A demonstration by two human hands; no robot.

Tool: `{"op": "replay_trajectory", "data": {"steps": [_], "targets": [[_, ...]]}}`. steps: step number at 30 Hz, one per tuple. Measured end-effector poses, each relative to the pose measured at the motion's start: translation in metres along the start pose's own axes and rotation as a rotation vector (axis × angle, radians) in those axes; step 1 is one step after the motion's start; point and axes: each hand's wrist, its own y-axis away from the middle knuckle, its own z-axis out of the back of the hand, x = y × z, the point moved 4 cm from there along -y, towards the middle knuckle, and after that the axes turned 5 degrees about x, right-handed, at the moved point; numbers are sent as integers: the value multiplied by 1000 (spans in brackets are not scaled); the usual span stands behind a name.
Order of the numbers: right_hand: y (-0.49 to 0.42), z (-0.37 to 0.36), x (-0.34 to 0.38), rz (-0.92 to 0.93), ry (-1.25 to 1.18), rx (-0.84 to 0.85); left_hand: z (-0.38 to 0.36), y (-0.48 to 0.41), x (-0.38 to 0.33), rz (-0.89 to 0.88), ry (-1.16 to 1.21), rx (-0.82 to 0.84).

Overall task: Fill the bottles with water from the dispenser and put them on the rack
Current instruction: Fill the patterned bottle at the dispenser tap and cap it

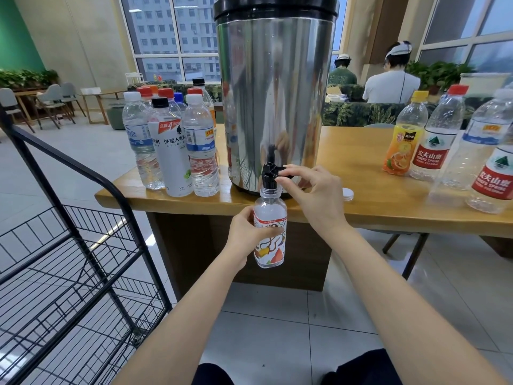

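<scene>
Left hand (244,232) grips bottle (270,208) under dispenser tap (271,173), which right hand (316,193) pinches

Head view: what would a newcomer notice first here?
The tall steel dispenser dominates centre frame, on the wooden table. At its base, the left hand holds a small bottle under the black tap while the right hand pinches the tap's lever. Capped bottles cluster left of the dispenser; a black wire rack stands at lower left.
</scene>
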Motion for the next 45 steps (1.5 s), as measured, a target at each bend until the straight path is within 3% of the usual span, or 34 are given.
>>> {"op": "replay_trajectory", "data": {"steps": [13,45], "targets": [[2,-1,2,-9,-32,-21,2,-6,-2,-34,9,66],[2,-1,-1,-5,-50,-20,1,-3,-2,-28,16,50]]}}
